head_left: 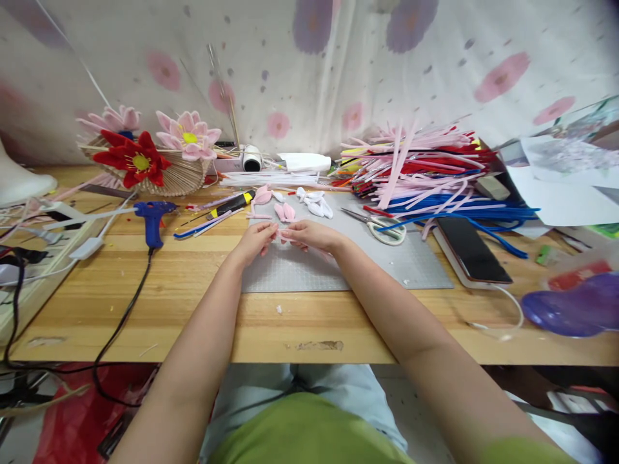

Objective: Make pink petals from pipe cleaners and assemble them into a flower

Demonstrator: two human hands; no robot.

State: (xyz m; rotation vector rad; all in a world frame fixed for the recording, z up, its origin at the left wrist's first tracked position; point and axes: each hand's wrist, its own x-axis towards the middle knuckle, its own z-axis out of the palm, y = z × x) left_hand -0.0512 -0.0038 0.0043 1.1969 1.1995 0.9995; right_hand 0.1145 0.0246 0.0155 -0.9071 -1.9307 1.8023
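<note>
My left hand [256, 241] and my right hand [312, 234] meet over the grey cutting mat [416, 261]. Both pinch a small pink pipe-cleaner piece [282, 236] between their fingertips. Just beyond them lie pink petals [285, 211] and white petals [315, 203] made of pipe cleaner. Scissors [384, 227] rest on the mat to the right of my right hand.
A blue glue gun [152, 216] with its cord lies at the left. A fan with red and pink pipe-cleaner flowers [145, 158] stands behind it. A heap of pink, red and blue pipe cleaners [425, 171], a phone [471, 248] and a purple object [575, 309] fill the right side.
</note>
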